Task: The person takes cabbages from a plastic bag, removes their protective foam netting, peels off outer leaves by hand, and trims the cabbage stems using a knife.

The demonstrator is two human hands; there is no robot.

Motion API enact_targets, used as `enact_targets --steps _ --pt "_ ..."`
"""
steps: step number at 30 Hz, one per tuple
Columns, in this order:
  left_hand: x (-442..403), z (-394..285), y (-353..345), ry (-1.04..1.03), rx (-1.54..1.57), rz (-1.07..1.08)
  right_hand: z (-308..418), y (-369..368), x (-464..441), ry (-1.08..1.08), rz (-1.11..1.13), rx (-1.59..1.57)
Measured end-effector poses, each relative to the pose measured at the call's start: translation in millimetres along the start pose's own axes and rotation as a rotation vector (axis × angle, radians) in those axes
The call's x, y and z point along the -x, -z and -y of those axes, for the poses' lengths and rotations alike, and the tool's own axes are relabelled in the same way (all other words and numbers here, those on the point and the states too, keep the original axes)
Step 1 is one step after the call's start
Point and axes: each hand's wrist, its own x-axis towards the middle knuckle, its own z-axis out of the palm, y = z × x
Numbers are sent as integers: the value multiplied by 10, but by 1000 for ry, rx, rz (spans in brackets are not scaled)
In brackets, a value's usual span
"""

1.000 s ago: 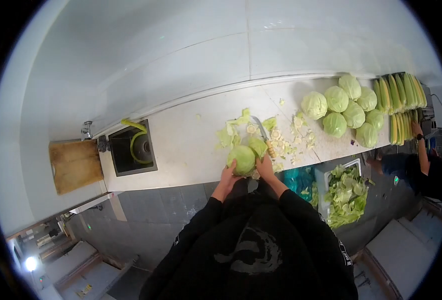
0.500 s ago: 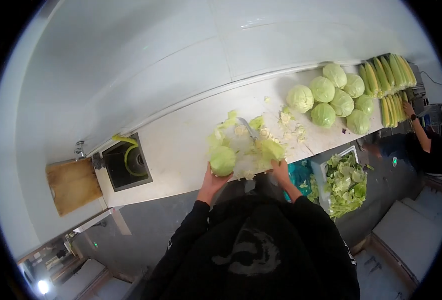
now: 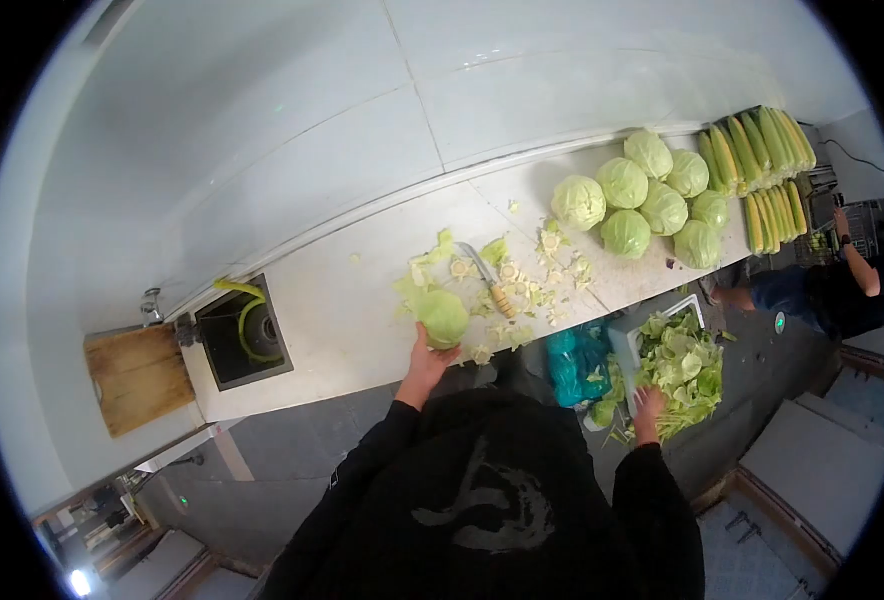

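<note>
My left hand [image 3: 428, 362] cups the near side of a pale green cabbage [image 3: 442, 317], which rests near the front edge of the counter. Over the left side of a white bin full of cabbage leaves [image 3: 684, 362] hangs my right hand [image 3: 649, 404], its fingers apart and nothing seen in them. A curved knife with a wooden handle [image 3: 502, 299] lies on the counter to the right of the cabbage. Cut stem pieces [image 3: 510, 271] and leaf scraps are scattered around it.
Several whole cabbages [image 3: 625, 234] are grouped on the right of the counter [image 3: 362, 330]. Corn cobs [image 3: 777, 215] are stacked beyond them. A black sink [image 3: 224, 330] and a wooden board [image 3: 137, 378] are at left. A turquoise bag [image 3: 574, 368] sits beside the bin. Another person [image 3: 857, 275] stands far right.
My right hand has moved from the counter, where it held a cabbage leaf, right and down to the bin, and the leaf is out of it. The knife handle is now uncovered.
</note>
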Motion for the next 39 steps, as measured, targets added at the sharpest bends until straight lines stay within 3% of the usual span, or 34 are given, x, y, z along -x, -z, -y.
enact_targets --steps 2,3,4,5,6,7,9,12,15,18,21,24,27,30,39 --pt "-5 36 18 -24 -4 23 -123 -827 324 184 450 238" --pt "-35 54 54 -44 -14 47 272 -1613 1082 155 476 411" --pt "-42 67 70 -64 -24 72 -104 -1945 1023 228 619 364" --pt "-21 87 78 -99 -118 117 -185 -2377 1196 302 765 606" --pt "6 117 89 -135 -213 163 -51 -2889 1662 413 756 1015" --pt "12 129 82 -172 -306 208 -131 -3172 1940 641 925 763" --pt "58 137 -18 -123 -115 176 61 -3640 2567 985 979 796" --pt "59 159 6 -94 29 188 48 -3883 2747 1137 1104 925" --pt "-28 176 96 -63 52 224 85 -3932 2828 936 1077 851" --pt "27 181 -17 -91 31 191 -183 -3957 2595 868 950 818" --pt "18 183 -37 -101 -3 186 -201 -3883 2448 637 986 752" --pt "49 179 -95 -91 -31 157 -157 -3830 2398 554 994 716" --pt "41 176 -89 -96 -42 139 -169 -3825 2432 648 1068 791" --pt "-78 231 33 -108 -11 154 -153 -3911 2595 853 973 952" --pt "-62 269 -5 -130 -14 122 -81 -3912 2545 833 1041 844"
